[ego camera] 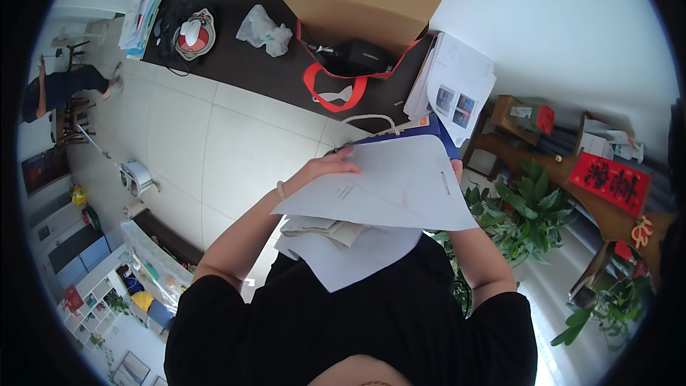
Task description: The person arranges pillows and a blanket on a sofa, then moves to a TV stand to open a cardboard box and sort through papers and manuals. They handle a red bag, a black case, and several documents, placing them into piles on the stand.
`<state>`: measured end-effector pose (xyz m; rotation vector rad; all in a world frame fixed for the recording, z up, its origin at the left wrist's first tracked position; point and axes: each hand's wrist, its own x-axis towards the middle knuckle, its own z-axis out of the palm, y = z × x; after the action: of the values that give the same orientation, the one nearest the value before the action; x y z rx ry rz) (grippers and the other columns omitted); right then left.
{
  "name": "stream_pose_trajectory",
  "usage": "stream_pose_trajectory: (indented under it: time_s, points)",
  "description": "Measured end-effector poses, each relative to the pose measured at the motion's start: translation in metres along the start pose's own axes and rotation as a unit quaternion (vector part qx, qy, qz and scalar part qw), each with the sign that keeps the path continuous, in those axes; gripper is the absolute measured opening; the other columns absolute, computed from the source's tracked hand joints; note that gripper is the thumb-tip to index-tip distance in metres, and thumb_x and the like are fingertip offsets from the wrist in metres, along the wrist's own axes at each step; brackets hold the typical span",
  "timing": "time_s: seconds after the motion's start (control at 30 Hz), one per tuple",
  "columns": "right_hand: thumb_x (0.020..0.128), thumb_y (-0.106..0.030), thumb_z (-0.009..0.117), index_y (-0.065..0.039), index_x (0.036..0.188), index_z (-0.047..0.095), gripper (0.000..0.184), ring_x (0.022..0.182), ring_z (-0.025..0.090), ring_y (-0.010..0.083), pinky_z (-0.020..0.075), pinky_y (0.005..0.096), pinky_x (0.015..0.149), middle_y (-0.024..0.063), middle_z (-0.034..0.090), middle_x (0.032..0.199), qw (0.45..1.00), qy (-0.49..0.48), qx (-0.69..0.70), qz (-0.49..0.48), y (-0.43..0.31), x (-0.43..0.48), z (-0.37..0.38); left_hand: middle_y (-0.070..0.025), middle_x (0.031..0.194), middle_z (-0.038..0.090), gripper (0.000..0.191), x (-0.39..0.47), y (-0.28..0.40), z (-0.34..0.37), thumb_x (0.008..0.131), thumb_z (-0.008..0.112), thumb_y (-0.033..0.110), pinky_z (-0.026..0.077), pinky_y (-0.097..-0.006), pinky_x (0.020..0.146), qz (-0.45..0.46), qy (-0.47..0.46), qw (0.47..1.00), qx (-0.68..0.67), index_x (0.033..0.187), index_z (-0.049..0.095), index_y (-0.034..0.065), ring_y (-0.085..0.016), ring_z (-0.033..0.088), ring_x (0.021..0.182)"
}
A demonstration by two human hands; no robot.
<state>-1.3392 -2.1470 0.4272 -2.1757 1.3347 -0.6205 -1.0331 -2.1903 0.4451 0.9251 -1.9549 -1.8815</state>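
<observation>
A large white printed sheet (396,187) lies tilted in front of my body, with folded papers (327,229) and another white sheet (348,265) beneath it. Under its far edge shows a dark blue bag (423,127) with a white rope handle (370,117). My left hand (335,165) is at the sheet's left edge, fingers over the paper and beside the bag. My right hand (456,169) is at the bag's right side; the sheet hides most of it, and its grip cannot be made out.
Across a dark cabinet (236,80) stand an open red-handled bag (370,0) holding a black object, a plastic bag (263,31), and stacked papers (463,80). Leafy plants (525,203) and a wooden stand (493,145) are at right. Another person (69,88) is far left.
</observation>
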Motion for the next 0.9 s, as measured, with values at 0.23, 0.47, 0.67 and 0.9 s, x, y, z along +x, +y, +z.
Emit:
stream_pose_trajectory:
  time_s: [0.23,0.47,0.67,0.9]
  points:
    - [0.065,-0.012,0.060,-0.008,0.094,0.066,0.029,0.103,0.059,0.0167,0.0392,0.0325,0.082,0.0029,0.065,0.115,0.985,0.083,-0.113,-0.098,-0.021,0.007,0.015,-0.0112,0.113,0.062,0.031,-0.008,-0.006,-0.023,0.090,0.063,0.020,0.045,-0.0328,0.094,-0.184,0.157,0.958,-0.154,0.114,0.060,0.0000,-0.024,0.057,0.108]
    - [0.066,-0.008,0.062,-0.012,0.081,0.061,0.016,0.092,0.061,0.0146,0.0407,0.0327,0.077,-0.0017,0.067,0.093,0.988,0.013,-0.137,-0.070,-0.024,0.017,0.015,-0.0135,0.121,0.058,0.048,-0.038,-0.020,-0.021,0.091,0.065,0.026,0.043,-0.0345,0.097,-0.193,0.359,0.912,0.038,0.127,0.051,-0.0020,-0.024,0.053,0.113]
    - [0.068,-0.011,0.061,-0.011,0.081,0.059,0.013,0.093,0.060,0.0148,0.0402,0.0317,0.078,-0.0012,0.064,0.091,0.991,0.057,-0.096,-0.075,-0.028,0.011,0.034,-0.0116,0.129,0.053,0.052,-0.047,-0.018,-0.013,0.092,0.063,0.026,0.038,-0.0348,0.104,-0.223,0.233,0.942,0.097,0.132,0.047,-0.0012,-0.022,0.048,0.120]
    - [0.081,-0.020,0.060,-0.007,0.098,0.066,0.022,0.102,0.061,0.0244,0.0454,0.0383,0.087,0.0058,0.067,0.102,0.986,0.036,0.125,0.105,0.012,-0.028,0.066,-0.0121,0.116,0.065,0.030,-0.024,-0.018,-0.011,0.083,0.064,0.008,0.048,-0.0308,0.095,-0.039,0.001,0.998,0.054,0.113,0.064,0.0054,-0.024,0.063,0.108]
